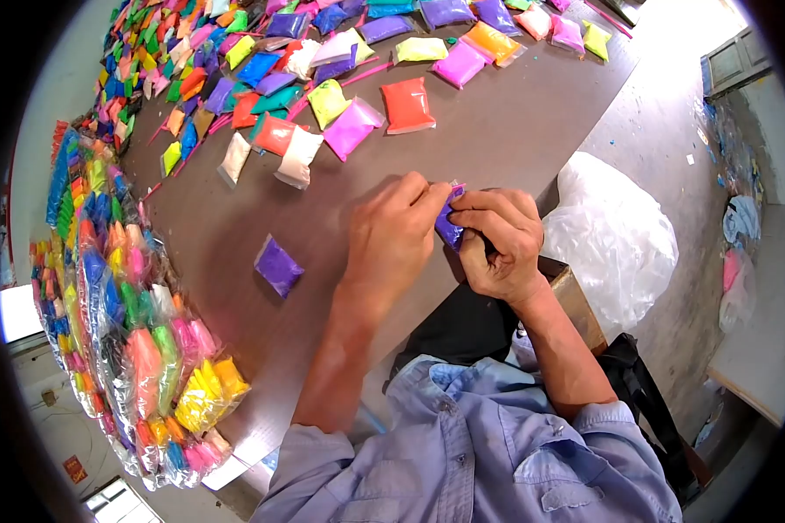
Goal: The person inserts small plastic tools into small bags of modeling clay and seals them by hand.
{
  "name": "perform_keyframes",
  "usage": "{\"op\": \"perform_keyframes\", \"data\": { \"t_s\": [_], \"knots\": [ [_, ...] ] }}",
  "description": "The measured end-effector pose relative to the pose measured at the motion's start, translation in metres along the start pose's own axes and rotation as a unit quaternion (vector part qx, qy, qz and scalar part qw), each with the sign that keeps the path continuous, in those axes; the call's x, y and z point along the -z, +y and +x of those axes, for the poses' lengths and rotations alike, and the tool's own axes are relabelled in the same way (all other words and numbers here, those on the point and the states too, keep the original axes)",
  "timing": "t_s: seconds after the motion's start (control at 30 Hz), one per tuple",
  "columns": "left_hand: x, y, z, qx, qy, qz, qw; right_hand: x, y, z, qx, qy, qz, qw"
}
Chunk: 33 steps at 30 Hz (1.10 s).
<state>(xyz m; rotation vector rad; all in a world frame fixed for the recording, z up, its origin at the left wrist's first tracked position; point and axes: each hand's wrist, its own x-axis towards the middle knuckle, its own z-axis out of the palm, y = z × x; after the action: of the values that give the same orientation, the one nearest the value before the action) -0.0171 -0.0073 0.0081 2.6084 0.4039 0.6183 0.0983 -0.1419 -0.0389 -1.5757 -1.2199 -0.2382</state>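
Note:
Both hands pinch a small purple packet (449,228) above the table's near edge. My left hand (394,228) grips its upper end with the fingers closed. On its other side, my right hand (501,240) has thumb and fingers pressed together on the packet. Part of the packet is hidden behind the fingers. Another purple packet (278,266) lies flat on the table, left of my left hand. Beyond the hands lie a red packet (407,105), a magenta packet (354,129) and a cream packet (299,158).
A heap of coloured packets (192,61) covers the far left of the brown table (227,209). Clear bags of coloured packets (139,349) line the left edge. A white plastic bag (615,235) stands right of my right hand, near an open wooden drawer or box (576,305).

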Motion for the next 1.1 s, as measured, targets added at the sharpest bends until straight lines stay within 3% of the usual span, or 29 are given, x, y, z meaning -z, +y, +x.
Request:
{"op": "perform_keyframes", "data": {
  "t_s": [0.53,0.77,0.93,1.1],
  "knots": [
    [-0.004,-0.0033,-0.0009,-0.025,0.008,0.059,0.998,0.0,-0.0002,0.0,-0.001,-0.005,-0.006,1.0],
    [-0.0027,0.0015,-0.0022,-0.022,0.007,0.018,1.0,-0.0008,0.0005,-0.002,-0.002,-0.003,-0.01,1.0],
    [-0.0029,-0.0024,-0.0025,-0.036,0.003,0.086,0.996,-0.001,0.0007,-0.0014,-0.001,-0.004,-0.01,1.0],
    [-0.0027,0.0016,-0.0056,-0.036,0.006,0.051,0.998,-0.001,0.0004,-0.0013,0.0,-0.001,-0.01,1.0]
  ]
}}
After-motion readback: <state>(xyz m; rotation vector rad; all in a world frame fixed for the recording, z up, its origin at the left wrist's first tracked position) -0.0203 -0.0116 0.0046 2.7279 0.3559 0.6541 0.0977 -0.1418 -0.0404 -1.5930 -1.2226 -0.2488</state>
